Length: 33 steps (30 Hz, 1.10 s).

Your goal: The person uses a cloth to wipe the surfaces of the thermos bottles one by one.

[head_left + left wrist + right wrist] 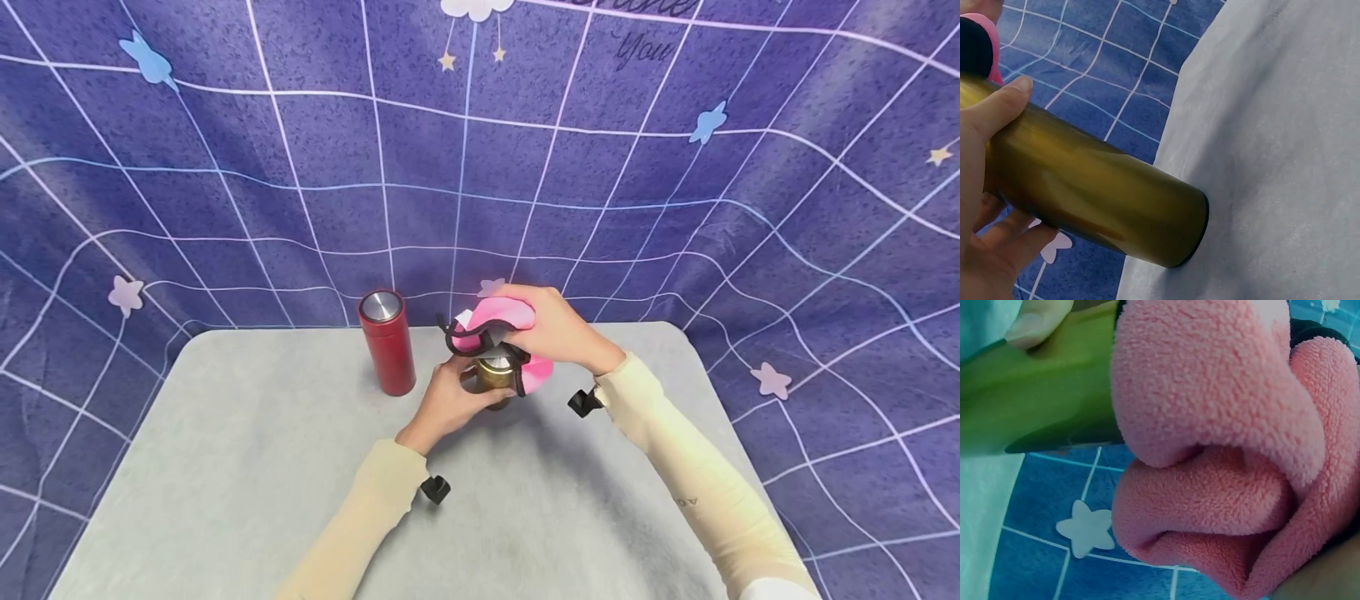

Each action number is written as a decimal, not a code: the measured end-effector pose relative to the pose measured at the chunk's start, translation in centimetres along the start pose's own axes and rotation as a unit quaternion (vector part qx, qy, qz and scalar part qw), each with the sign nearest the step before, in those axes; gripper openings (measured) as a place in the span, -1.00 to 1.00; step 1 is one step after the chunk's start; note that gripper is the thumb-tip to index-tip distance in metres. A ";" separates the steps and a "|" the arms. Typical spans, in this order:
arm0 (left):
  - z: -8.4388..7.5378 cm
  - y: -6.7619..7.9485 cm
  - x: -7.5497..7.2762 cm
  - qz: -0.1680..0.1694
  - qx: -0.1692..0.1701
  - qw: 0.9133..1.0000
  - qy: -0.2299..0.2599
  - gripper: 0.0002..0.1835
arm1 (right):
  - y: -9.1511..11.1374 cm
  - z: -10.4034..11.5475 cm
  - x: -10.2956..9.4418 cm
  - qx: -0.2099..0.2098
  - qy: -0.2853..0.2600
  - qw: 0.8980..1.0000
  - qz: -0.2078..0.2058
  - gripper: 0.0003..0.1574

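Observation:
Upright on the table stands a gold thermos flask (495, 377), its smooth side plain in the left wrist view. My left hand (450, 400) grips the flask near its top, thumb on one side and fingers on the other. A fluffy pink cloth (1197, 381) with black edging is bunched in my right hand (553, 329). That hand holds the cloth over the flask's top, which it partly covers. In the right wrist view the folds hide most of the right fingers. Left of both hands is a red thermos flask (388, 350) with a silver-topped lid.
A grey tabletop (247, 467) carries both flasks, which stand toward its far edge. Behind and beside it hangs a blue-purple curtain (337, 133) with grid lines and stars. Small black devices are worn at both wrists.

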<state>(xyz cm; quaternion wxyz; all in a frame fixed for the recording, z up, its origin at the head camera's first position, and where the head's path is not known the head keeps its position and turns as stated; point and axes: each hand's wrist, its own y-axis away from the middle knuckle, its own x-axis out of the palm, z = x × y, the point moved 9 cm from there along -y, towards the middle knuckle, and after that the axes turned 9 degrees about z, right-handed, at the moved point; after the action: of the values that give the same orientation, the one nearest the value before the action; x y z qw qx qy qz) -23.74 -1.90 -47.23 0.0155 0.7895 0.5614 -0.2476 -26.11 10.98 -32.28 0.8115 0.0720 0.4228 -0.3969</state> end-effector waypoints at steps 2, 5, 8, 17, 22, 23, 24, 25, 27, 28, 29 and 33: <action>0.0 0.0 0.1 0.002 0.004 1.000 0.009 -0.19 | 0.3 -0.4 0.0 0.001 -0.019 1.000 -0.005 -0.51; -0.2 -0.1 0.2 0.005 0.012 1.000 0.018 -0.19 | 0.7 -0.9 -0.1 0.009 -0.037 0.999 -0.018 -0.51; -0.3 -0.1 0.3 0.008 0.021 0.999 0.024 -0.19 | 1.1 -1.3 -0.4 0.020 -0.052 0.998 -0.034 -0.51; -0.3 0.1 0.1 0.000 0.025 0.999 0.023 -0.15 | 1.6 -2.2 -0.3 0.041 -0.065 0.997 -0.021 -0.47; -0.3 0.0 0.0 0.001 0.031 0.999 0.042 -0.15 | 1.9 -2.5 -0.3 0.061 -0.060 0.996 -0.006 -0.37; -0.3 -0.1 0.0 0.001 0.032 0.999 0.043 -0.15 | 1.9 -2.7 -0.3 0.065 -0.060 0.996 -0.005 -0.36; -0.3 -0.1 0.1 0.002 0.033 0.998 0.044 -0.15 | 2.0 -2.7 -0.3 0.067 -0.060 0.996 -0.006 -0.35; -0.3 -0.1 0.1 0.004 0.034 0.998 0.046 -0.16 | 2.1 -2.9 -0.4 0.068 -0.060 0.996 -0.007 -0.34; -0.3 -0.1 0.2 0.007 0.037 0.998 0.049 -0.16 | 2.2 -3.1 -0.4 0.067 -0.065 0.996 -0.011 -0.34; -0.3 -0.1 0.2 0.009 0.040 0.998 0.050 -0.15 | 2.3 -3.2 -0.4 0.066 -0.067 0.995 -0.014 -0.35; -0.3 -0.1 0.2 0.011 0.043 0.998 0.050 -0.15 | 2.4 -3.3 -0.4 0.064 -0.070 0.995 -0.018 -0.36; -0.4 0.0 0.2 0.013 0.048 0.998 0.039 -0.13 | 2.5 -3.4 -0.5 0.046 -0.102 0.993 -0.030 -0.40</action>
<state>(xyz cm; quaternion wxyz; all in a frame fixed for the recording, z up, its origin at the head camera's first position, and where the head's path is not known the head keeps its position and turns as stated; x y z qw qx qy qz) -23.57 -1.60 -46.96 -0.0410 0.8057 0.5383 -0.2436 -26.61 14.48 -34.60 0.8338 0.0557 0.3208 -0.4458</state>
